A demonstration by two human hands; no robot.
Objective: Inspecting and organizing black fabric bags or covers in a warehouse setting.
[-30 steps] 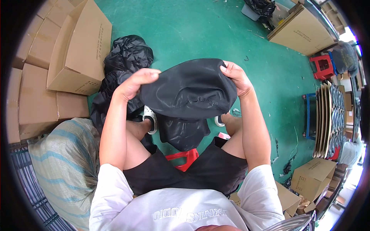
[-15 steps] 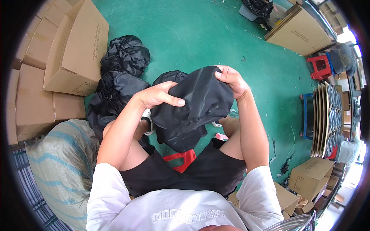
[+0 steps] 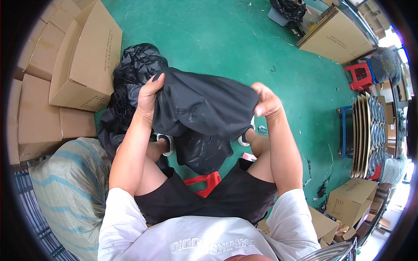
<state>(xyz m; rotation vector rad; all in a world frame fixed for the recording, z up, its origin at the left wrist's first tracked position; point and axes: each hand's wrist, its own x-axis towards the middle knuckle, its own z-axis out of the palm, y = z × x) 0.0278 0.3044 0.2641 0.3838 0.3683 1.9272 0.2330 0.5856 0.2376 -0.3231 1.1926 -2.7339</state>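
A piece of black fabric [image 3: 204,102] is stretched between my two hands above my knees. My left hand [image 3: 149,93] grips its upper left corner, the thumb on top and the other fingers partly behind the cloth. At the right end my right hand [image 3: 266,101] is closed on the edge, slightly blurred, with its thumb toward me. The fabric's exact kind does not show. Below it, between my legs, hangs or lies more black material [image 3: 204,150], partly covered by the held piece. To the left is a heap of black fabric and plastic [image 3: 126,93].
Cardboard boxes [image 3: 89,56] are stacked at the left, above a striped woven sack [image 3: 74,182]. A red stool [image 3: 204,182] shows between my thighs. At the right stand a blue-framed cart [image 3: 345,130] with upright sheets, another red stool [image 3: 360,76] and an opened carton [image 3: 350,198].
My left hand has moved up and to the left, from the fabric's near side to its far corner. The fabric is now spread wider; my right hand sits slightly lower and has turned.
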